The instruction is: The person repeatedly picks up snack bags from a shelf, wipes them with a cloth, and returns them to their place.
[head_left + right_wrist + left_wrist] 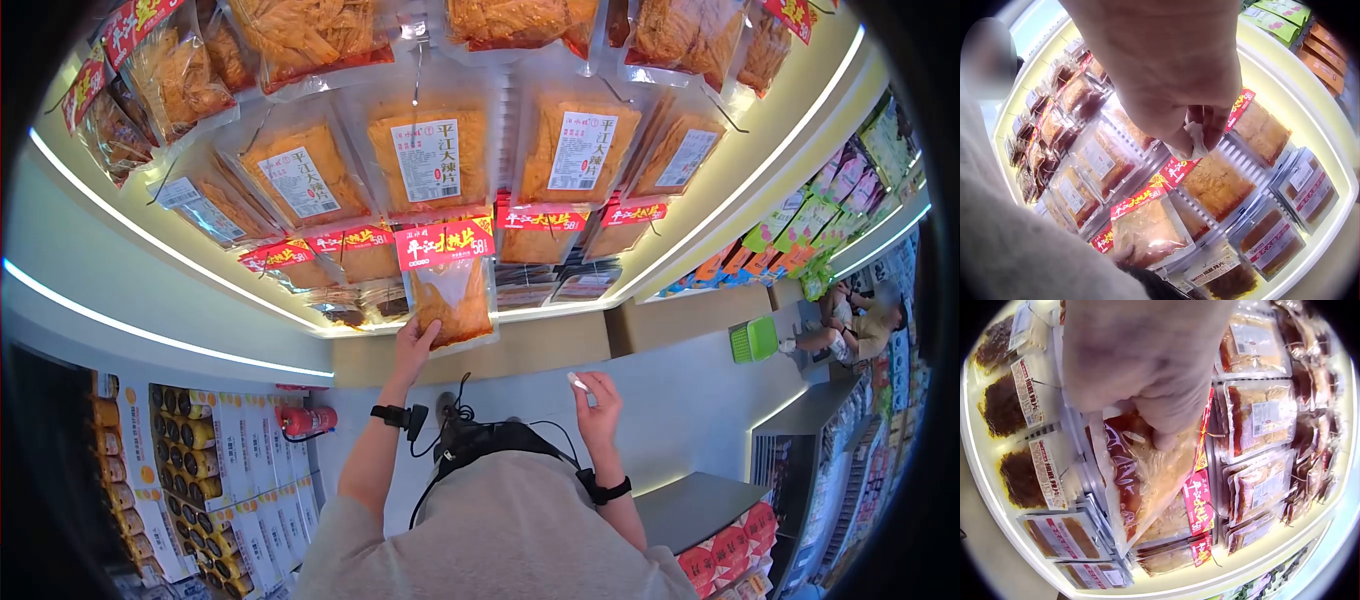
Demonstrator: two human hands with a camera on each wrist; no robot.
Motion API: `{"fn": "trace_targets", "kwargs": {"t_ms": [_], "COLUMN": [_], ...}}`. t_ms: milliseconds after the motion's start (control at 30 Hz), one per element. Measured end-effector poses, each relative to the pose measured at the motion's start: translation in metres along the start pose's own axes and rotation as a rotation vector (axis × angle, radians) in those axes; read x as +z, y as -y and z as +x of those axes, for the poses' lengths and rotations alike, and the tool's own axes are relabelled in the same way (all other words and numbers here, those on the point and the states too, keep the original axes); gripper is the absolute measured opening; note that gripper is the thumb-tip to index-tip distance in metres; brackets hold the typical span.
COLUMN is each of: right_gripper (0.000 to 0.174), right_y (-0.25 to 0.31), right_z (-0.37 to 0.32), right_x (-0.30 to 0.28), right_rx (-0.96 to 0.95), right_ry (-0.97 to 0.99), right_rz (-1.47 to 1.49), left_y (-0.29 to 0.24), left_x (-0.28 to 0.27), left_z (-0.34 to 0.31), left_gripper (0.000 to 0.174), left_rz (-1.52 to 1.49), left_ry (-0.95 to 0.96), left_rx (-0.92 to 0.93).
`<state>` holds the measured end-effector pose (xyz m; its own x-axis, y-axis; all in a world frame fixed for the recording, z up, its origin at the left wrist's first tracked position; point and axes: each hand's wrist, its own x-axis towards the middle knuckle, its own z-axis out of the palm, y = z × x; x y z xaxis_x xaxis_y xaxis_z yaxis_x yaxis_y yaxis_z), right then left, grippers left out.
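Observation:
The left hand (412, 350) pinches the lower left edge of a clear snack packet (455, 290) with a red header, held in front of the lower rack row. In the left wrist view the fingers (1163, 419) lie against the packet (1141, 469). The right hand (598, 415) is raised to the right of the packet, apart from it, its fingers curled round a small white crumpled thing (577, 382). The right wrist view shows that white thing (1196, 139) between thumb and fingers of the right hand (1172, 81).
Packets with white labels (425, 155) hang on hooks above and around the hands. A fire extinguisher (305, 421) and stacked jars (195, 440) stand at the left. At the right are a green basket (754, 340), a seated person (865, 330) and a grey-topped counter (690, 510).

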<state>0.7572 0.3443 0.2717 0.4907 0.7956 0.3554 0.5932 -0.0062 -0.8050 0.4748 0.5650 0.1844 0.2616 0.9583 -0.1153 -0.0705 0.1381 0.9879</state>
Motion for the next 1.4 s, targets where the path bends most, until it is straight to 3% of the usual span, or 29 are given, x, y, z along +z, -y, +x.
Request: {"fn": "trace_targets", "kwargs": {"t_ms": [233, 733, 967, 1167, 1400], "right_gripper": [0.017, 0.017, 0.017, 0.015, 0.016], "right_y": [-0.024, -0.048, -0.051, -0.050, -0.046], "right_z": [-0.004, -0.013, -0.010, -0.009, -0.012], "right_x": [-0.026, -0.063, -0.062, -0.061, -0.065], "right_rx": [-0.057, -0.032, -0.031, -0.062, -0.031], "right_ry": [0.039, 0.041, 0.032, 0.039, 0.055], "right_rz": [0.015, 0.054, 0.072, 0.066, 0.043], "left_y": [-0.014, -0.013, -0.009, 0.003, 0.017], "left_x": [0.020, 0.004, -0.003, -0.013, -0.019], "left_z": [-0.015, -0.009, 0.001, 0.026, 0.036], "left_gripper": [0.034, 0.041, 0.040, 0.042, 0.036], "left_rz": [-0.031, -0.256, -0.190, -0.096, -0.107], "left_ry": [-0.045, -0.005, 0.039, 0.059, 0.019], "left_rx": [-0.043, -0.132, -0.158, -0.047, -0.102]}}
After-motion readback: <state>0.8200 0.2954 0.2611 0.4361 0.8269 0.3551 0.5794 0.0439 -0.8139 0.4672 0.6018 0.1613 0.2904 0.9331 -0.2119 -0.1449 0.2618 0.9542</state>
